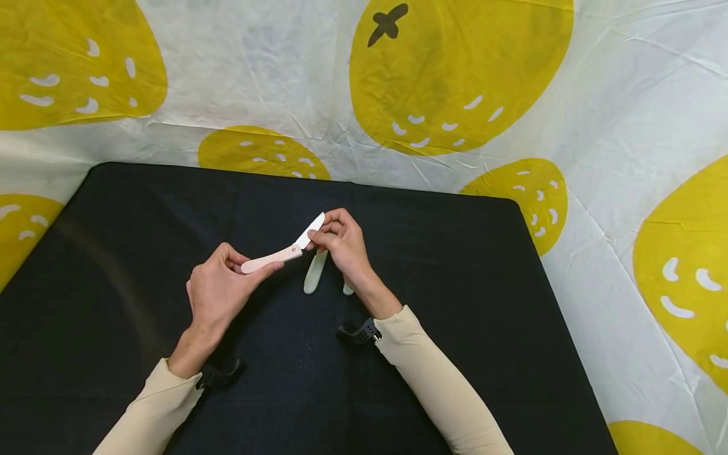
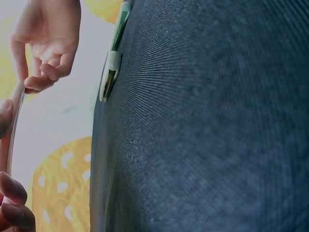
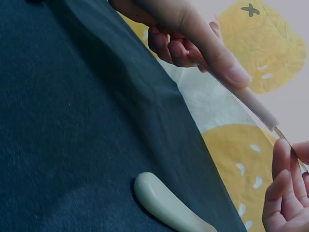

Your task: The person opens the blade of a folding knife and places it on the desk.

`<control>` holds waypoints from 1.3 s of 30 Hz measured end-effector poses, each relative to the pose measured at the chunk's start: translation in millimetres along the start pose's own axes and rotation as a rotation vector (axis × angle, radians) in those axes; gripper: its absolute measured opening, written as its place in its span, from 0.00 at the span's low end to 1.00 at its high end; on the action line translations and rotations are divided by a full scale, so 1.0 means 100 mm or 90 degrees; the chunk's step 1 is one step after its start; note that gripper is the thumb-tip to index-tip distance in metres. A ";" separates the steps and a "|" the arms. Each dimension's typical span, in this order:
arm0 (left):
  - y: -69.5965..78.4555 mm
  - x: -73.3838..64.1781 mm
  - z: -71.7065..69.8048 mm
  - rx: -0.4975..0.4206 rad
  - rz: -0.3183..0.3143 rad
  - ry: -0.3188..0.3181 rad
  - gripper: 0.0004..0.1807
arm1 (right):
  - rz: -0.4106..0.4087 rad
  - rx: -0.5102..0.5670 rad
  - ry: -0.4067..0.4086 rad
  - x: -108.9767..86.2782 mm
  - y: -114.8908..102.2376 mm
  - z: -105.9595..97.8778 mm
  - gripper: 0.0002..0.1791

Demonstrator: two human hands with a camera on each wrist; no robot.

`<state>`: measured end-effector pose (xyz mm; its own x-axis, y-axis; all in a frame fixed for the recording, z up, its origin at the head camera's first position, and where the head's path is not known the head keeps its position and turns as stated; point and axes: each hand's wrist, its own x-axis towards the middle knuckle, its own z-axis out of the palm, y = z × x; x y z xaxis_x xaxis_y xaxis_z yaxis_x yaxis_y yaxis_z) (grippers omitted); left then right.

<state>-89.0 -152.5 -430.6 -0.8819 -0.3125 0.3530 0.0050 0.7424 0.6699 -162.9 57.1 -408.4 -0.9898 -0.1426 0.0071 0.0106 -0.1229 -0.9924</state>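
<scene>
A folding knife (image 1: 272,259) with a pale pink handle and a white blade is held up over the black table, its blade swung out from the handle at a slight angle. My left hand (image 1: 218,287) grips the handle between thumb and fingers. The blade's tip end is pinched between thumb and fingers of my right hand (image 1: 344,246). Below the right hand, a pale green handle (image 1: 314,275) lies on the table, and a second pale green piece (image 1: 348,289) is mostly hidden behind that hand. In the left wrist view, a slot shows in the nearer green handle (image 2: 111,72).
The black cloth-covered table (image 1: 455,354) spreads beneath both hands. Behind and beside it hangs a white cloth (image 1: 273,57) printed with large yellow fruit shapes. Dark straps sit at both wrists, by the cream sleeves (image 1: 443,392).
</scene>
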 end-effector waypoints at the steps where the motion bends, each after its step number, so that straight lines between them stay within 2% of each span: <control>1: 0.00 0.00 0.00 -0.001 0.000 0.005 0.30 | -0.002 0.002 0.006 -0.01 0.00 0.01 0.12; 8: -0.01 -0.01 0.00 -0.016 -0.012 0.034 0.29 | -0.024 0.029 0.041 -0.04 0.01 0.09 0.14; 17: 0.00 -0.02 0.02 -0.026 -0.051 0.038 0.30 | -0.049 0.070 0.087 -0.09 0.05 0.19 0.15; 25: -0.01 -0.06 0.00 -0.044 -0.088 -0.030 0.30 | -0.048 0.065 0.086 -0.06 0.07 0.20 0.15; 31: -0.05 -0.12 -0.02 -0.077 -0.066 -0.064 0.24 | -0.049 0.031 0.072 0.01 0.11 0.19 0.16; 39: -0.12 -0.17 -0.05 -0.152 -0.034 -0.109 0.20 | -0.049 -0.039 0.052 0.14 0.13 0.20 0.25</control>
<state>-71.8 -159.1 -441.4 -0.9507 -0.2273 0.2109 0.0491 0.5614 0.8261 -173.4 34.2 -419.1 -0.9956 -0.0535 0.0766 -0.0729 -0.0693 -0.9949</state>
